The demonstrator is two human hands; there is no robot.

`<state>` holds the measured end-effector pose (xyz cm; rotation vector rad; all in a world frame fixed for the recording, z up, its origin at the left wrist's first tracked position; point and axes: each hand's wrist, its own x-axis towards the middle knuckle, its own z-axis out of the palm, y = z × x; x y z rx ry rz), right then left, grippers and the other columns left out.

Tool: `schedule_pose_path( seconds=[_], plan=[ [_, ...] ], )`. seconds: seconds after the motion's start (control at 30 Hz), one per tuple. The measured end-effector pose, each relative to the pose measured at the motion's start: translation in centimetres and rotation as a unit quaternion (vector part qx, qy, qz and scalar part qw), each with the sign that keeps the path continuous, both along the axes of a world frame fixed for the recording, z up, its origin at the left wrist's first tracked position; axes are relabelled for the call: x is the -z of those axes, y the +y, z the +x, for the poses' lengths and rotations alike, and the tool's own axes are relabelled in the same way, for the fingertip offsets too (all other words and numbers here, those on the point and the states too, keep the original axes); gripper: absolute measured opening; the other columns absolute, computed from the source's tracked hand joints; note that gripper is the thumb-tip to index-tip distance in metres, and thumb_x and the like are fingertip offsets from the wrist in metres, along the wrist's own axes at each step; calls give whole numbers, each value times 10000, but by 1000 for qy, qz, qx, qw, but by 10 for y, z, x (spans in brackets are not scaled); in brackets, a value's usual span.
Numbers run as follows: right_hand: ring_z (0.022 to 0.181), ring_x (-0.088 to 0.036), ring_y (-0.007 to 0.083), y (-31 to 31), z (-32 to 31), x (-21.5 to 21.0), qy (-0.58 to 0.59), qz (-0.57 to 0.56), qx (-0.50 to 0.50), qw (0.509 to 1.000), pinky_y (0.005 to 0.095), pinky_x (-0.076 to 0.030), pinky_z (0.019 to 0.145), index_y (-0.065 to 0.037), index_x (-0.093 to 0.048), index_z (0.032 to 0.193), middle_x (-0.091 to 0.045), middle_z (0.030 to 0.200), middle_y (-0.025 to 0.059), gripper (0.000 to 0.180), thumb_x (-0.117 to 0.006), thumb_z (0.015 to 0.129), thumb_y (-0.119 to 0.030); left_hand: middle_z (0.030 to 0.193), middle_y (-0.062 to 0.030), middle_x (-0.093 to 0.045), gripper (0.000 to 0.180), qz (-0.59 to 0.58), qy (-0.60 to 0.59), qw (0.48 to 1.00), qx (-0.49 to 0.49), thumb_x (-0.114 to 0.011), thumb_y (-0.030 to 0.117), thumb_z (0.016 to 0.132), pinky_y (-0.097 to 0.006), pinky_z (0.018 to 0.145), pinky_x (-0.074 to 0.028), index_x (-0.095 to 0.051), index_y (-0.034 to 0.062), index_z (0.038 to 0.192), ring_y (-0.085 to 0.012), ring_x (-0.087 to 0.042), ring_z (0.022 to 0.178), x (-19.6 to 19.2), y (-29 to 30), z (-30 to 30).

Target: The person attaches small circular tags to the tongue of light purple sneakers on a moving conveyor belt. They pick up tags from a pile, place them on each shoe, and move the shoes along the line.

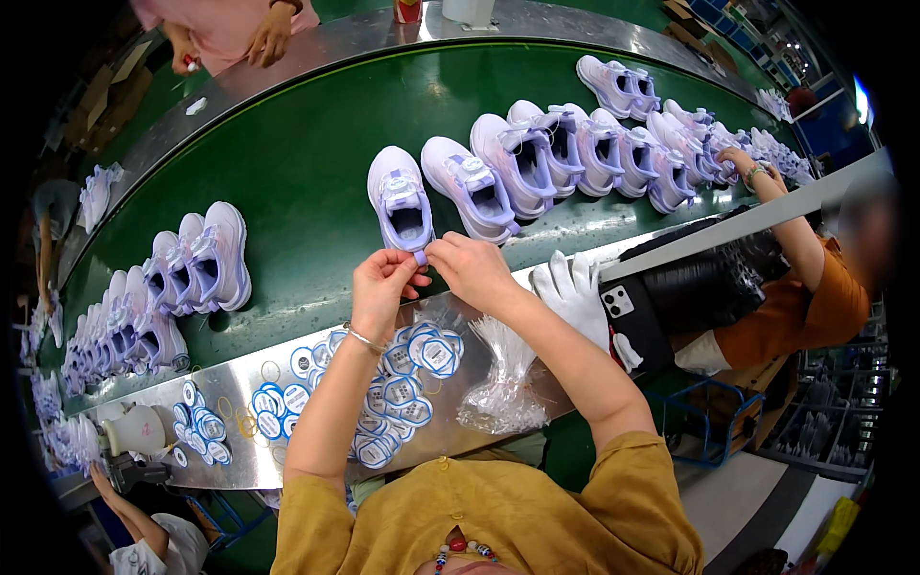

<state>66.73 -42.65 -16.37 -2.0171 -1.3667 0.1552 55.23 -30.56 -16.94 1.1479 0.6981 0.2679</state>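
A pale lilac sneaker (398,180) stands on the green belt in front of me, its heel toward me. Both my hands meet at the purple pull tab at its heel. My left hand (385,283) has its fingertips pinched at the tab from the left. From the right, my right hand (471,271) pinches at the same spot; anything thin between the fingers is too small to make out. A second lilac sneaker (470,190) stands just right of it. Below my hands, round blue-and-white tags (436,355) lie in piles on the metal ledge.
A bundle of clear plastic fasteners (503,369) and white gloves (572,292) lie right of my forearms. More sneakers (206,254) stand in rows left and right. A co-worker's arm (791,225) reaches over the belt at right; another person (230,34) stands across it.
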Motion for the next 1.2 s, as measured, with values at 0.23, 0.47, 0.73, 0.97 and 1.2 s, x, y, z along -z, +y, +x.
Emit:
schedule_pose_path(
  seconds=[0.23, 0.47, 0.73, 0.97, 1.2],
  plan=[
    [847, -595, 378, -14, 6, -18, 114, 30, 3, 993, 457, -469, 727, -22, -559, 985, -616, 955, 180, 147, -503, 876, -103, 774, -27, -628, 74, 237, 9, 970, -53, -590, 86, 882, -183, 491, -446, -585, 12, 893, -68, -600, 674, -13, 13, -20],
    [762, -580, 344, 2, 6, -33, 67, 121, -14, 990, 402, -459, 644, -5, -583, 896, -571, 838, 151, 76, -551, 840, -45, 887, -88, -642, 53, 204, -85, 974, 59, -506, 54, 925, -184, 500, -445, -521, 4, 937, -95, -606, 692, -33, -1, 10],
    [753, -586, 141, 11, 15, -25, 194, 205, -86, 955, 245, -450, 633, 5, -651, 947, -603, 851, 42, 133, -622, 817, -4, 824, -43, -625, 64, 139, -83, 987, 9, -544, 63, 908, -157, 444, -408, -560, 8, 938, -58, -566, 626, -31, 7, 7],
    [748, -584, 67, 29, 7, -27, 526, 175, -55, 831, 189, -468, 642, 1, -608, 925, -620, 834, 21, 136, -673, 814, -42, 861, 2, -585, 256, 145, -96, 984, 23, -557, -11, 865, -179, 668, -416, -660, 44, 1093, -46, -514, 754, -31, 20, -8],
    [703, -573, 61, 37, 7, -24, 477, 141, -71, 865, 180, -415, 542, -12, -617, 918, -629, 785, 15, 158, -695, 792, -67, 908, -18, -608, 192, 93, -117, 989, 26, -587, 0, 850, -198, 747, -440, -608, -7, 1041, -71, -550, 816, -31, 27, -16]
  ],
)
